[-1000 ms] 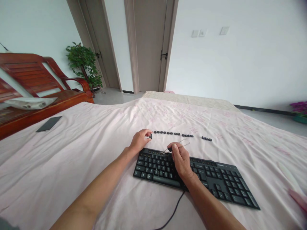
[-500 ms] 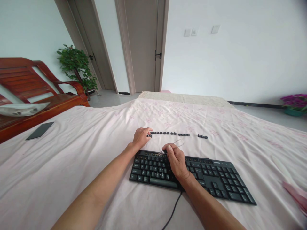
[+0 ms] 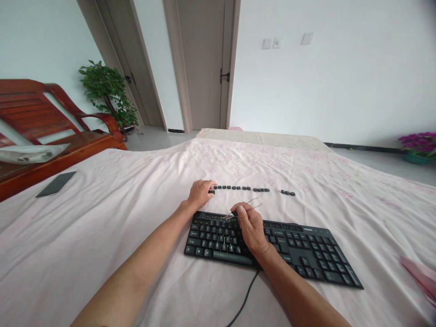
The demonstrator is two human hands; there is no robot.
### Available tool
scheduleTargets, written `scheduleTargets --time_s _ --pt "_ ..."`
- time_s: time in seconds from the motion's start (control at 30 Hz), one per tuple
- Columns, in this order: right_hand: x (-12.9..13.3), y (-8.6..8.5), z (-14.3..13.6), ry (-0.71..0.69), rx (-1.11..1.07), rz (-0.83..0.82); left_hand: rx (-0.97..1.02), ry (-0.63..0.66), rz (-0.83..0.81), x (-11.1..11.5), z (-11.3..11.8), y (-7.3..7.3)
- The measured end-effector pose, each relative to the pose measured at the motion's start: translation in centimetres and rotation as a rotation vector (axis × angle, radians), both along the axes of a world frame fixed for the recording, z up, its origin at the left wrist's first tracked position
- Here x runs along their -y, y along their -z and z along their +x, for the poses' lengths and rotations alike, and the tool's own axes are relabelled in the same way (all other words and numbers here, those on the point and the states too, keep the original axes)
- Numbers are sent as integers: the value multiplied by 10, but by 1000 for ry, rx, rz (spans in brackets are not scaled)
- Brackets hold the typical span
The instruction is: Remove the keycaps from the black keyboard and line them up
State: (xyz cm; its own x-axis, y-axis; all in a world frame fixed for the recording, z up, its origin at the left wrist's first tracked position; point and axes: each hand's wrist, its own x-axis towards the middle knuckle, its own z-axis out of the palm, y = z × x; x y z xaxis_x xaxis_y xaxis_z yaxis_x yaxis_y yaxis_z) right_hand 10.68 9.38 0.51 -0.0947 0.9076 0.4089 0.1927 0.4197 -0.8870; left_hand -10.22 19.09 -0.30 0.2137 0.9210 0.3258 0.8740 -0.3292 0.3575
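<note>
While the keyboard (image 3: 301, 254) lies on the pink cloth (image 3: 136, 195), well in from its far edge, the right hand (image 3: 250, 227) is closed around a thin wire tool (image 3: 234, 213), whose one end is at the keyboard's far edge. The left hand (image 3: 199, 194) is beyond the keyboard's far left corner, its fingers at the left end of a row of black keycaps (image 3: 235, 187); whether they pinch one, I cannot tell. The keycaps should be light and hard, but small and smooth, so they may slip; better to take each by two opposite sides. The wire tool looks springy and wants a gentle hold at its middle.
</note>
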Motion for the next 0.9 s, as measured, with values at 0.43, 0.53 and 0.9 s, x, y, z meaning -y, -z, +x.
scheduleTargets --time_s 0.43,0.53,0.9 --pt "2 -10 -6 -198 135 163 226 8 35 86 -8 -15" --pt "1 -7 -13 -256 185 184 278 -14 11 106 -11 -12" --pt "-7 -24 -33 -368 523 237 301 30 -36 116 -13 1"
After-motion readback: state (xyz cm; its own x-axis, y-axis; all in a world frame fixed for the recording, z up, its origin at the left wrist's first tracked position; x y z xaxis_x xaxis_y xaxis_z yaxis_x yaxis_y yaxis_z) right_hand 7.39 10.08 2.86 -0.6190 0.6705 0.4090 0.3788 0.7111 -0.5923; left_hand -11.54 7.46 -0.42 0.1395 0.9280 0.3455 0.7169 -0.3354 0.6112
